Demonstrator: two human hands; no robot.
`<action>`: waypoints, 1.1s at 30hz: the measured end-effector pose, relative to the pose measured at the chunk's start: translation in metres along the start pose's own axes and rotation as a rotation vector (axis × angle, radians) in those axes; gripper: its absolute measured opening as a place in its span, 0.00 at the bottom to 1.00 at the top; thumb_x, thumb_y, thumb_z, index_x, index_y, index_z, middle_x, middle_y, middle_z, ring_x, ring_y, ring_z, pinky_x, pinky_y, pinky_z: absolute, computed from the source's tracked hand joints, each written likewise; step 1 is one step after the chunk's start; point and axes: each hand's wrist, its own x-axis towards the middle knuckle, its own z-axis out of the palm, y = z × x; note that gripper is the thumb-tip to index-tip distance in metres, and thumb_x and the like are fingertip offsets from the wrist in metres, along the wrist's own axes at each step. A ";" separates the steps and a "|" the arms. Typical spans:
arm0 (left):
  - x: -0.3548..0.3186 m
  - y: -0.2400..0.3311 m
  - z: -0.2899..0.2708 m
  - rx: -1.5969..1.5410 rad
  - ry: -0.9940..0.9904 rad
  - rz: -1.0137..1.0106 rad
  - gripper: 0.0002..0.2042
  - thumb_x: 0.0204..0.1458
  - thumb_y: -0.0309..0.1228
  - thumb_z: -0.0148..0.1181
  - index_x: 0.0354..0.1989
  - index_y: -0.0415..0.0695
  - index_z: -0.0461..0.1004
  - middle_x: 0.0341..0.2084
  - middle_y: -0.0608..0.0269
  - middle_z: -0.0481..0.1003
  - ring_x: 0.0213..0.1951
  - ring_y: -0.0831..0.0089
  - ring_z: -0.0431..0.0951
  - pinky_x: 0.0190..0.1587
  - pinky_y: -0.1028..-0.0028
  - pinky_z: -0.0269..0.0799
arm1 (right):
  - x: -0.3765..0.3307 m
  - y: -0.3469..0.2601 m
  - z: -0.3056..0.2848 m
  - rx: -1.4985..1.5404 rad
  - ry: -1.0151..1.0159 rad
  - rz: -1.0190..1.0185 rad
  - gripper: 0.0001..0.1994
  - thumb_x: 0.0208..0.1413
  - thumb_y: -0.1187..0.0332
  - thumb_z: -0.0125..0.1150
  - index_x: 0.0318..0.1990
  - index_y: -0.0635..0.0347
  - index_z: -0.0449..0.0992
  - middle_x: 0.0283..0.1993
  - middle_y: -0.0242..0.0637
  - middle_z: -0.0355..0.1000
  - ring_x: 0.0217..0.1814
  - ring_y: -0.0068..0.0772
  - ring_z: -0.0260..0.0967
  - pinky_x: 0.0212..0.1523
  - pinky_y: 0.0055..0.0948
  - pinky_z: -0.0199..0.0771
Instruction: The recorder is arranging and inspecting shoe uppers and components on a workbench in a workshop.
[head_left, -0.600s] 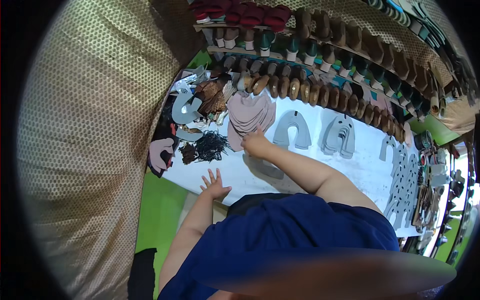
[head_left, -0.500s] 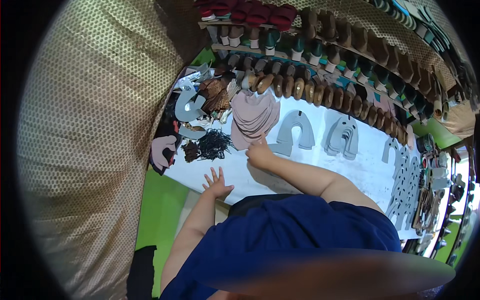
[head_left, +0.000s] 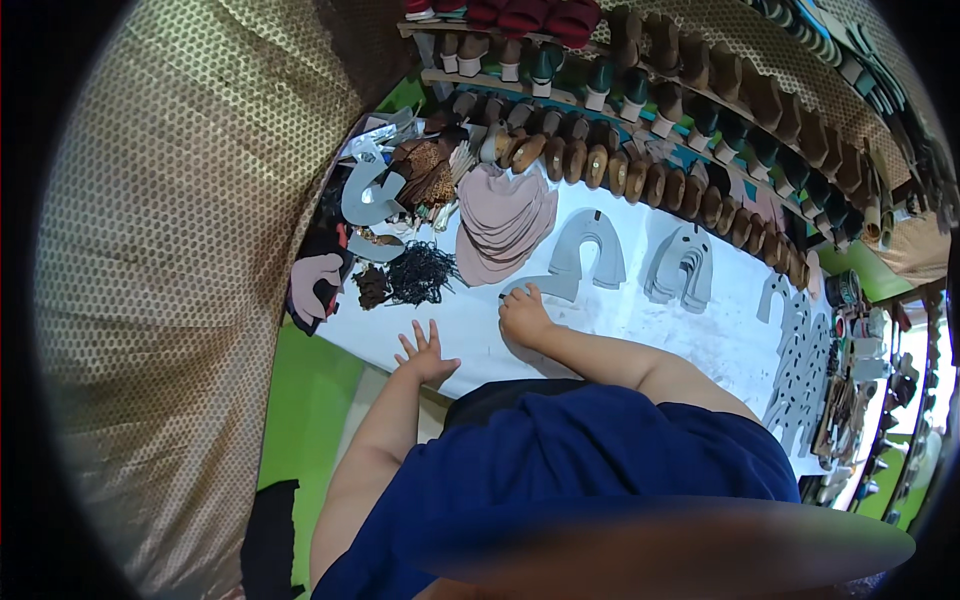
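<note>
My right hand (head_left: 522, 316) rests on the white table (head_left: 640, 322), fingers curled on the near edge of a flat grey cut piece (head_left: 545, 288). Just beyond that piece lie a stack of pink shoe-upper pieces (head_left: 505, 225) and a stack of grey U-shaped pieces (head_left: 592, 250). My left hand (head_left: 425, 356) lies flat near the table's front edge with its fingers spread and nothing in it. A tangle of black cords (head_left: 420, 275) lies just past it.
A second stack of grey pieces (head_left: 685, 268) and rows of grey cut-outs (head_left: 800, 350) lie to the right. Brown shoe lasts (head_left: 640, 175) line the table's back, with shelves of heeled soles (head_left: 700, 70) above. More cut pieces (head_left: 365, 195) pile at the left. The floor (head_left: 310, 400) is green.
My right hand has drawn back from the pink stack toward me and now sits on the grey piece. My left hand has stayed at the table edge.
</note>
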 end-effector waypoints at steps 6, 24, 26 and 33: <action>-0.003 0.003 -0.003 0.009 -0.008 -0.004 0.60 0.46 0.63 0.60 0.73 0.60 0.16 0.72 0.51 0.11 0.71 0.35 0.15 0.66 0.31 0.28 | -0.001 -0.026 -0.011 0.071 -0.021 -0.086 0.09 0.46 0.62 0.62 0.32 0.55 0.80 0.38 0.34 0.74 0.51 0.37 0.67 0.63 0.58 0.55; -0.016 -0.001 -0.009 -0.004 -0.013 0.065 0.58 0.48 0.63 0.57 0.74 0.59 0.19 0.73 0.51 0.14 0.71 0.34 0.15 0.67 0.31 0.28 | -0.037 -0.008 -0.010 0.040 -0.378 0.113 0.38 0.61 0.40 0.47 0.75 0.43 0.47 0.80 0.35 0.40 0.82 0.43 0.34 0.75 0.61 0.31; -0.018 -0.003 -0.005 -0.016 0.001 0.061 0.58 0.48 0.63 0.58 0.74 0.59 0.19 0.73 0.51 0.14 0.71 0.35 0.15 0.67 0.31 0.27 | -0.035 -0.010 -0.010 0.020 -0.377 0.108 0.38 0.61 0.40 0.46 0.75 0.43 0.47 0.80 0.35 0.41 0.82 0.43 0.34 0.75 0.60 0.31; -0.015 -0.030 -0.001 -0.053 0.244 0.157 0.48 0.49 0.55 0.61 0.76 0.64 0.40 0.75 0.53 0.23 0.74 0.39 0.24 0.68 0.34 0.26 | -0.057 -0.015 -0.006 0.151 -0.273 0.205 0.39 0.58 0.42 0.53 0.74 0.44 0.51 0.78 0.43 0.44 0.81 0.49 0.37 0.75 0.60 0.33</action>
